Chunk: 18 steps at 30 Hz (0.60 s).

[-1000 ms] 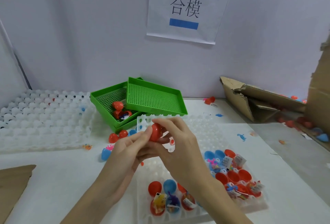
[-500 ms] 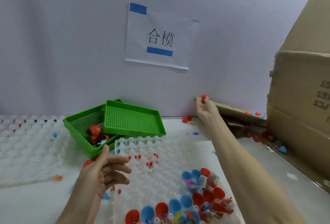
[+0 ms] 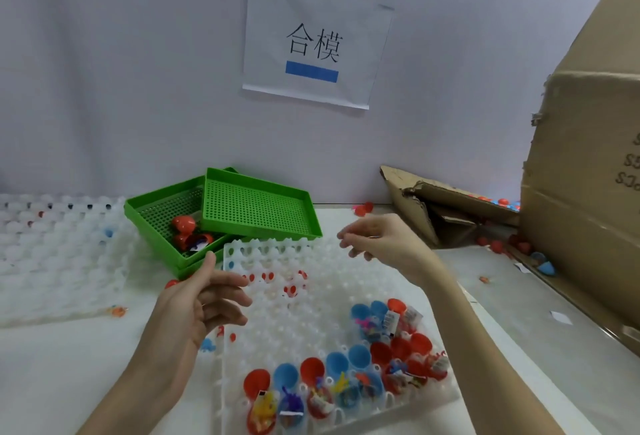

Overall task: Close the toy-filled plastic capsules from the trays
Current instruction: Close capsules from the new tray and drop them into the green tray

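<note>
Hands empty and apart, left hand (image 3: 204, 299) and right hand (image 3: 381, 244) loosely open above the white tray (image 3: 277, 254), we reach next for the open capsules (image 3: 346, 375) at its near edge, pairing halves squarely.

White table (image 3: 69, 365) bears clear capsule trays (image 3: 304, 296), green baskets (image 3: 256, 207), cardboard (image 3: 433, 206).

Both hands hovered empty over the white capsule tray (image 3: 311, 299): the left hand (image 3: 194, 310) loosely curled, the right hand (image 3: 377, 240) relaxed. Open toy-filled capsules (image 3: 346, 375) filled the tray's near corner.
</note>
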Each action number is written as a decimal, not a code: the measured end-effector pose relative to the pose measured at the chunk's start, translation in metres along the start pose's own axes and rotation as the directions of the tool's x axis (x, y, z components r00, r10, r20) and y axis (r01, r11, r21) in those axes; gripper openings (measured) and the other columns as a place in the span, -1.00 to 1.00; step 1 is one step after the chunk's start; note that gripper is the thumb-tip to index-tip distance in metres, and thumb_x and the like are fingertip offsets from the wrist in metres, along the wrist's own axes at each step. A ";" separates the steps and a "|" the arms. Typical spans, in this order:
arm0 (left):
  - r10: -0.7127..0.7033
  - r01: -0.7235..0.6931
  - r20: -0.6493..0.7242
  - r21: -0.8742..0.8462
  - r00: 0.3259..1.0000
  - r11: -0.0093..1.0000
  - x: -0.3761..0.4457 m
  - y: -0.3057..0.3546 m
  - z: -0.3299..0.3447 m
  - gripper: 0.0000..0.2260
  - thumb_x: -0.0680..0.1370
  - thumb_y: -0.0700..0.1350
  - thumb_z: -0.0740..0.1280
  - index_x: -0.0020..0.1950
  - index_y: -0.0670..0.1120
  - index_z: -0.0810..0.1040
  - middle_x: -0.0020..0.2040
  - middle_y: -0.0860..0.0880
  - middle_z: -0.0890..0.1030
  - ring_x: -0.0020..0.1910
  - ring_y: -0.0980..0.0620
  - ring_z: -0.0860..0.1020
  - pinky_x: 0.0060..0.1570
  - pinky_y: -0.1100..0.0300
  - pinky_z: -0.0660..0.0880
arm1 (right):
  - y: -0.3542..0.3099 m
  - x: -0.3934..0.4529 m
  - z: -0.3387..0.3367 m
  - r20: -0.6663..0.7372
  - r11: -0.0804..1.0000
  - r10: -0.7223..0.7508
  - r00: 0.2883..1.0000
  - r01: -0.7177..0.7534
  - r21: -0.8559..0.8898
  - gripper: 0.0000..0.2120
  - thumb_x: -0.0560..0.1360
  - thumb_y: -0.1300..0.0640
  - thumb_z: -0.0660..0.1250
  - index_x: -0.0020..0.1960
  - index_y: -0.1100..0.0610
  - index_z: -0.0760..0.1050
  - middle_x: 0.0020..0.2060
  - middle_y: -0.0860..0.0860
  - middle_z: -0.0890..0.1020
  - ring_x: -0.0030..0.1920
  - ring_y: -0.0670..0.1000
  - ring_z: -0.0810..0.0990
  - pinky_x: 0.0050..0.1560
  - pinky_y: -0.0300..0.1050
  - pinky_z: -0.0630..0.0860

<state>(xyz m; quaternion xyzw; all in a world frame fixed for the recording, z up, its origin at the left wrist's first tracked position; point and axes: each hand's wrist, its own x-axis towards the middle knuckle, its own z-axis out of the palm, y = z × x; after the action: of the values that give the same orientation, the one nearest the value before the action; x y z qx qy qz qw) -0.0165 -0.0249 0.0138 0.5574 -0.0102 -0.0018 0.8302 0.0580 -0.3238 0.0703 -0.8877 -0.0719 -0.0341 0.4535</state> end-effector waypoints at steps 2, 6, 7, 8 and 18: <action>0.005 -0.005 0.001 0.001 1.000 1.000 -0.002 0.001 0.001 -0.53 0.57 0.16 0.30 -0.15 -0.22 0.73 -0.21 -0.29 0.65 -0.34 -0.13 0.61 -0.32 0.14 0.62 | 0.002 -0.013 0.002 0.167 0.947 -0.012 0.986 0.065 -0.314 -0.93 0.56 0.16 0.47 -0.01 0.05 0.73 -0.19 -0.09 0.75 -0.21 -0.19 0.68 -0.23 -0.38 0.55; 0.011 -0.012 0.022 0.029 1.000 1.000 -0.004 0.003 0.001 -0.55 0.58 0.15 0.29 -0.15 -0.19 0.74 -0.21 -0.27 0.66 -0.33 -0.11 0.61 -0.28 0.13 0.61 | 0.012 -0.023 -0.003 0.308 0.816 0.161 0.938 0.049 -0.576 -0.93 0.52 0.09 0.52 0.00 -0.01 0.73 -0.14 -0.15 0.72 -0.13 -0.13 0.69 -0.11 -0.30 0.63; 0.011 -0.012 0.024 0.031 1.000 0.999 -0.004 0.003 0.001 -0.56 0.58 0.15 0.29 -0.15 -0.19 0.74 -0.21 -0.27 0.66 -0.33 -0.11 0.61 -0.28 0.14 0.62 | 0.014 -0.023 -0.003 0.321 0.804 0.194 0.927 0.037 -0.593 -0.93 0.51 0.05 0.52 0.00 -0.04 0.72 -0.13 -0.16 0.71 -0.12 -0.14 0.68 -0.12 -0.31 0.61; 0.012 -0.013 0.024 0.032 1.000 0.999 -0.004 0.002 0.002 -0.56 0.58 0.15 0.29 -0.15 -0.19 0.74 -0.21 -0.27 0.66 -0.32 -0.11 0.61 -0.28 0.14 0.62 | 0.014 -0.023 -0.003 0.327 0.796 0.211 0.921 0.032 -0.605 -0.94 0.51 0.02 0.53 -0.02 -0.07 0.70 -0.14 -0.18 0.70 -0.13 -0.15 0.67 -0.15 -0.33 0.58; 0.117 -0.136 0.079 0.310 0.990 0.941 -0.009 -0.001 0.008 -0.81 0.45 0.08 0.48 -0.07 0.00 0.73 -0.11 -0.07 0.72 -0.22 -0.03 0.68 -0.16 0.20 0.62 | -0.014 -0.013 -0.006 0.324 0.805 0.099 0.941 0.116 -0.582 -0.90 0.53 -0.02 0.49 -0.04 0.01 0.69 -0.17 -0.16 0.69 -0.18 -0.15 0.62 -0.22 -0.32 0.56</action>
<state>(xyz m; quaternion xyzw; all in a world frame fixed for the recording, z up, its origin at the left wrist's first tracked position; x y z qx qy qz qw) -0.0255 -0.0320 0.0159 0.6803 -0.0706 0.0365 0.7286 0.0429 -0.3222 0.0831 -0.9765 -0.1384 0.0965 0.1340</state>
